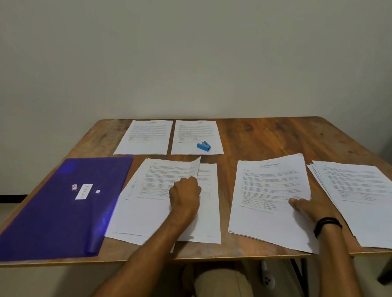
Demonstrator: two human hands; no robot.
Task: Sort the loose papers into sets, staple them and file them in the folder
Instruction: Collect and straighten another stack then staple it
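- Two forearms in shot, and both are bare from the bottom edge of the view right up to the wrists.
- The left hand comes in plain, with bare knuckles and a bare wrist behind it.
- The right hand has the one accessory, a black wristband. It looks like two thin dark loops side by side, snug round the wrist.
- Low in the middle are the trousers, a light khaki cloth, softly creased, with a stitched seam running along the thigh.
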